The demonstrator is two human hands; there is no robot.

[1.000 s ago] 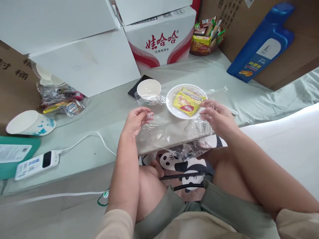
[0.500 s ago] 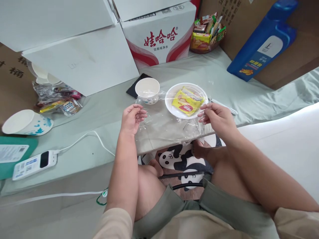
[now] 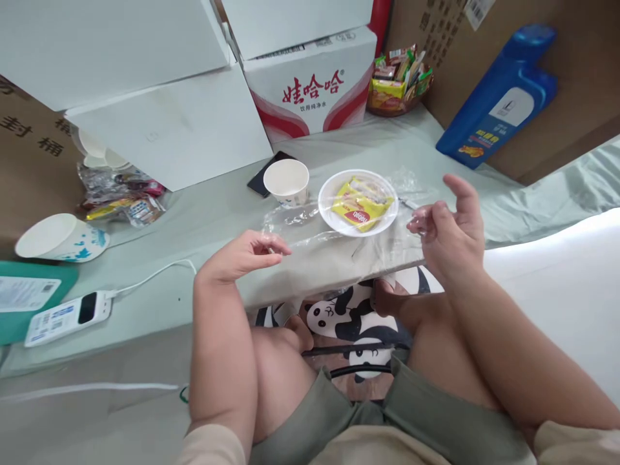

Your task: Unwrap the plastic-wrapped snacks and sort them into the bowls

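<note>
One table (image 3: 169,226) under pale green cloth, left end cut off by the frame, front edge near both hands and just above the legs. Behind, four white boxes (image 3: 169,139), the upper two cut off at the top. At the far right, one blue bottle (image 3: 498,100), with cloth showing between it and the bowl. Between the hands, one sheet of clear film (image 3: 295,223), spread over at least part of the bowl, borders hard to make out. Of two hands, the left hand (image 3: 256,252) half open at the film's left side; cannot tell if pinching it. The right hand (image 3: 448,226) with index finger raised, lower fingers curled beside the film; cannot tell if gripping. Nearer to the right hand, one white bowl (image 3: 328,217). Left of it, one paper cup (image 3: 287,177), partly hiding one dark slab (image 3: 260,183). Inside the bowl, yellow packaging (image 3: 361,206), one packet or two, blurred by shine.
</note>
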